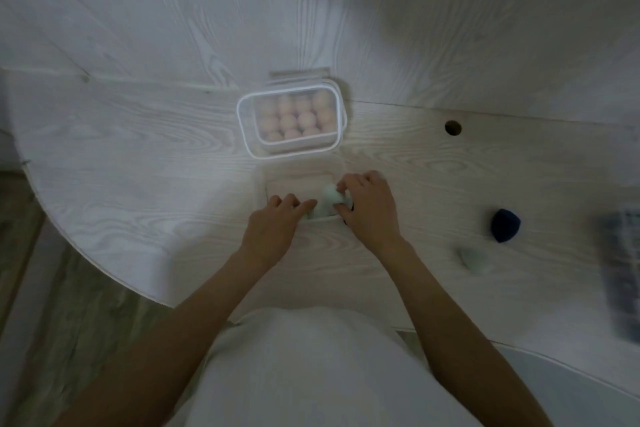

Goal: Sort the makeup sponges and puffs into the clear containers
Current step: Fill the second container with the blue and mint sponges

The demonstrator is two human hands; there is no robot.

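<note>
Placing mint sponge into near clear box
Left hand (277,218) fingers straight, touching box (298,180) front; right hand (367,204) pinching mint sponge (327,201) over it. Next, probably: seat it, then fetch mint (472,258) and navy sponge (505,225) on tabletop (138,156) at right

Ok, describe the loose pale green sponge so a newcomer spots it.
Start at the light wooden table and look right of the right hand. The pale green sponge lies there, nearer the person than the dark blue sponge, far lighter in colour.
</note>
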